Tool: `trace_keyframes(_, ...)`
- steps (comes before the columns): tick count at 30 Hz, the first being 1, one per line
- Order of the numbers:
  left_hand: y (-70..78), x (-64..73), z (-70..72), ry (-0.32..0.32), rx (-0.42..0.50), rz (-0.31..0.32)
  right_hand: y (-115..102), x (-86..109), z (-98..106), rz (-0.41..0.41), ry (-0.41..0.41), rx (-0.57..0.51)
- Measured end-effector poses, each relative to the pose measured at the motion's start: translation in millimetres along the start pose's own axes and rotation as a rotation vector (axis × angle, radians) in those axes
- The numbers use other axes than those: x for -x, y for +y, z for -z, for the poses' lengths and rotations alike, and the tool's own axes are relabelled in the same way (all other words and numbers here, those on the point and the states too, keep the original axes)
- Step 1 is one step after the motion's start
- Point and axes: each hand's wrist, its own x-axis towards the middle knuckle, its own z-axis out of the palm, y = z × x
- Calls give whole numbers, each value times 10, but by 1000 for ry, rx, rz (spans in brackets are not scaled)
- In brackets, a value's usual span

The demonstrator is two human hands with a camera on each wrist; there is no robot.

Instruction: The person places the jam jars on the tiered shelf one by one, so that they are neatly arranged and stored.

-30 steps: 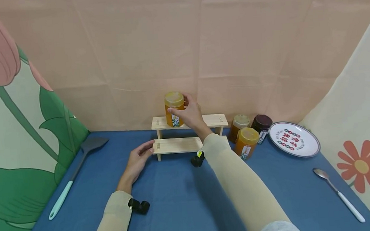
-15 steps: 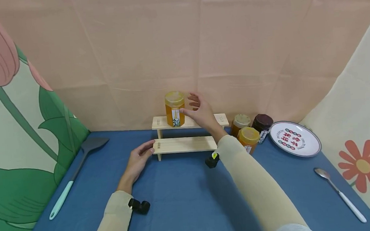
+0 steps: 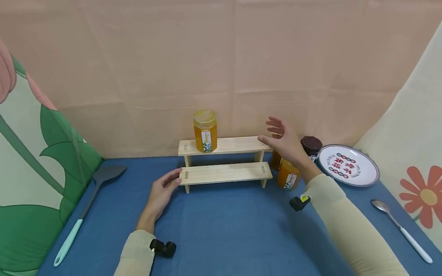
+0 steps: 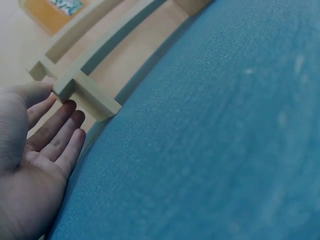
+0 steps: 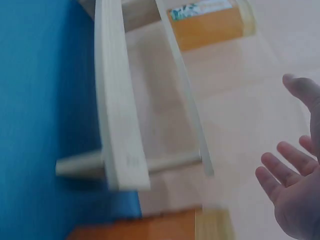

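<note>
A two-step wooden shelf [image 3: 225, 172] stands on the blue cloth by the back wall. On the left part of its upper step a honey jar [image 3: 206, 132] with a yellow lid sits upright. My left hand [image 3: 161, 196] pinches the left end of the lower step, thumb and forefinger at the board's corner in the left wrist view. My right hand [image 3: 286, 142] holds nothing, fingers spread and slightly bent, in the air past the shelf's right end. Beneath it stand a second honey jar [image 3: 288, 175], a partly hidden amber jar [image 3: 275, 160] and a dark-lidded jar [image 3: 311, 145].
Right of the jars, a white plate [image 3: 331, 177] with red print leans at a slant. A spoon [image 3: 408, 236] with a white handle lies at the right. On the far left is a grey spatula [image 3: 87, 205] with a mint handle. Printed cloths hang on both sides.
My right hand has let go of the honey jar on the upper step and moved right, over the other jars. My left hand stays at the shelf's end.
</note>
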Motion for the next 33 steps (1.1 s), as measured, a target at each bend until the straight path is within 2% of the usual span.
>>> trace_keyframes(8, -2, 5, 1, -1, -5, 17, 262, 391, 394, -45, 53, 115)
trace_keyframes(14, 27, 7, -8, 4, -7, 7, 487, 633, 552, -59, 70, 123)
trace_keyframes(21, 23, 5, -5, 7, -4, 19, 666, 837, 571, -105, 63, 120)
trace_keyframes(33, 38, 28, -6, 2, -3, 13, 924, 937, 432, -167, 59, 89)
